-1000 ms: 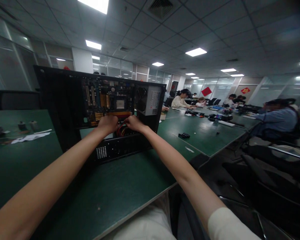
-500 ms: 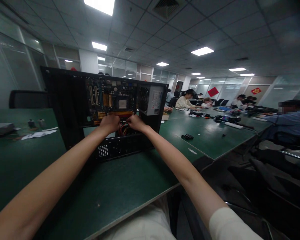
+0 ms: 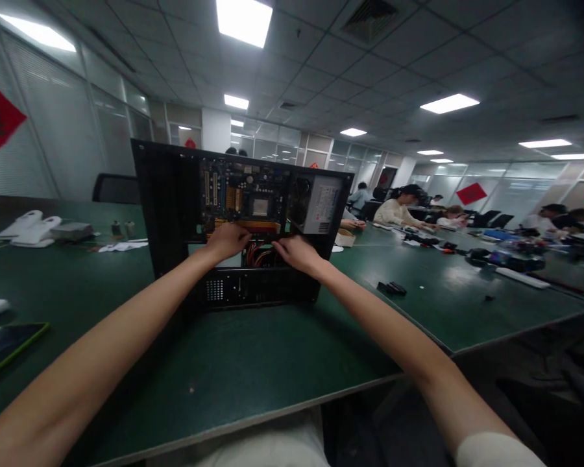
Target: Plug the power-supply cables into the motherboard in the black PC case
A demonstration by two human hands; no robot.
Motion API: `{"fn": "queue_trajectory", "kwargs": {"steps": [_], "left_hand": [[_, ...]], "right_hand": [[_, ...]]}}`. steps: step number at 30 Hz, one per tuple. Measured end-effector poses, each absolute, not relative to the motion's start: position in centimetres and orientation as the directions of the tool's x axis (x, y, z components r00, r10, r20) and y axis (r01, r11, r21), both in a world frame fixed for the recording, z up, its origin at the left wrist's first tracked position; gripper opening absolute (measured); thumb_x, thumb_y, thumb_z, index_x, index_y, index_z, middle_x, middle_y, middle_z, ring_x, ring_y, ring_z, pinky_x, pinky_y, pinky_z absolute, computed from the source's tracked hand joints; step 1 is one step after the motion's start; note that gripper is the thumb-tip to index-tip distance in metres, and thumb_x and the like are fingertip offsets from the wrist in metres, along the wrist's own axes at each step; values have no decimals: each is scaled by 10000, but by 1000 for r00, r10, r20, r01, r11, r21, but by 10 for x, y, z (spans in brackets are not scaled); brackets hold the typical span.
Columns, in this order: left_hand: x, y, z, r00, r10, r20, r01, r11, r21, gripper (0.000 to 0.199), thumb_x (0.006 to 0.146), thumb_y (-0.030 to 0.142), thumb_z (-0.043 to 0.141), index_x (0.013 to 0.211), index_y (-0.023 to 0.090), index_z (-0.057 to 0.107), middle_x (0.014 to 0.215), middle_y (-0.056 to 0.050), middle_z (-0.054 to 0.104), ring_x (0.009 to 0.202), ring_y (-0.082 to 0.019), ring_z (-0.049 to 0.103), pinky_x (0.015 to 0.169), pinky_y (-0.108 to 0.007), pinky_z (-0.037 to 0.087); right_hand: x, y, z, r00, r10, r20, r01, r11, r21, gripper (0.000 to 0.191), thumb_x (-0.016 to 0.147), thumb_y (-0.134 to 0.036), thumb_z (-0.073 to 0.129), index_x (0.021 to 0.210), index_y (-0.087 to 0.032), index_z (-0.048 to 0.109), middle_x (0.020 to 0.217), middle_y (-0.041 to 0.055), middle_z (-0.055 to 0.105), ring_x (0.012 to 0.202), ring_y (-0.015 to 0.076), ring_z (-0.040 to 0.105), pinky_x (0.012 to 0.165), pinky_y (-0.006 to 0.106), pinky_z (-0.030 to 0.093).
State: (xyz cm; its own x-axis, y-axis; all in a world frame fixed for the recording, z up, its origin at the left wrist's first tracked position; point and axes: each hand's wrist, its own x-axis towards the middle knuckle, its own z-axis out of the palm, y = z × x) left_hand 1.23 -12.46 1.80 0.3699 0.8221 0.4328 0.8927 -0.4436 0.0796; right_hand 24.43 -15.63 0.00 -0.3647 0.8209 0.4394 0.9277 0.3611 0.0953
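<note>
A black computer case (image 3: 257, 292) stands on the green table with its open side facing me. Inside, the motherboard (image 3: 224, 188) shows, with a silver-labelled power supply (image 3: 326, 198) at upper right. My left hand (image 3: 228, 241) is at the motherboard's lower edge, by the orange-red memory slots (image 3: 265, 227), fingers curled together. Just below the slots' right end, my right hand (image 3: 296, 251) has its fingers pinched. Red and yellow cables (image 3: 257, 255) hang between the two hands. Whatever sits in either set of fingers is hidden or too small to name.
On the left of the table lie a phone with a green edge (image 3: 12, 347), a grey box (image 3: 73, 231) and white objects (image 3: 29, 228). Small black parts (image 3: 392, 287) rest on the right. Further back, a person (image 3: 400, 209) and others sit at cluttered tables.
The view has turned left, so the case appears further right. My hands have drawn slightly apart, with the cables now showing more clearly between them.
</note>
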Motion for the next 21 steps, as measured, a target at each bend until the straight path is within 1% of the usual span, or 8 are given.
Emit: {"fn": "queue_trajectory", "kwargs": {"steps": [2,4,7,11,13,15,17,21], "left_hand": [[13,-143,14,371,809,456,892,-447,69,475,1047,459,442,1084,210,845,1030,-117,817,990,-302,745,779,-347,502],[14,-164,4,396,807,438,891,-454,30,546,1059,513,406,964,219,856,929,-125,809,876,-298,741,698,-352,463],[15,-189,-16,358,765,535,901,-434,18,601,1070,534,369,879,220,845,852,-119,797,752,-267,712,623,-338,382],[13,-193,-35,274,642,716,907,-421,30,637,1072,487,355,706,188,783,759,-111,770,689,-222,676,600,-335,297],[10,-186,-37,197,632,750,921,-381,80,635,1067,487,365,690,191,781,743,-105,768,681,-216,671,588,-341,262],[8,-176,-34,143,658,739,933,-339,121,613,1058,494,387,717,200,803,765,-101,782,698,-221,679,583,-343,249],[6,-168,-31,85,690,719,944,-287,164,593,1052,488,396,751,208,824,806,-101,799,734,-229,695,591,-339,269],[2,-153,-27,-64,729,682,942,-181,282,568,1034,510,418,803,221,850,847,-114,809,793,-259,720,616,-340,317]], "right_hand": [[257,-168,-10,-390,808,442,921,338,195,591,1140,-473,314,1013,-167,803,1012,151,813,885,250,759,686,313,390],[271,-177,-24,-488,756,437,869,373,324,588,1134,-486,337,983,-156,800,957,154,809,832,248,743,663,325,345],[292,-181,-46,-611,627,483,785,403,470,557,1120,-477,397,881,-154,783,808,135,783,729,227,693,670,343,298],[314,-172,-56,-722,433,539,691,416,591,542,1099,-454,461,735,-161,736,640,93,705,604,185,574,714,356,283],[316,-167,-55,-756,366,543,655,431,621,555,1097,-450,469,686,-168,711,604,78,683,580,175,543,733,359,281],[309,-164,-54,-751,345,563,660,425,620,554,1102,-437,465,677,-170,700,594,73,682,568,171,541,728,359,272],[299,-165,-53,-734,369,571,679,417,604,536,1103,-422,468,694,-167,702,601,78,695,563,172,557,712,358,259],[279,-169,-52,-691,490,532,721,415,554,500,1105,-419,470,769,-151,726,676,109,752,594,189,628,693,356,250]]}}
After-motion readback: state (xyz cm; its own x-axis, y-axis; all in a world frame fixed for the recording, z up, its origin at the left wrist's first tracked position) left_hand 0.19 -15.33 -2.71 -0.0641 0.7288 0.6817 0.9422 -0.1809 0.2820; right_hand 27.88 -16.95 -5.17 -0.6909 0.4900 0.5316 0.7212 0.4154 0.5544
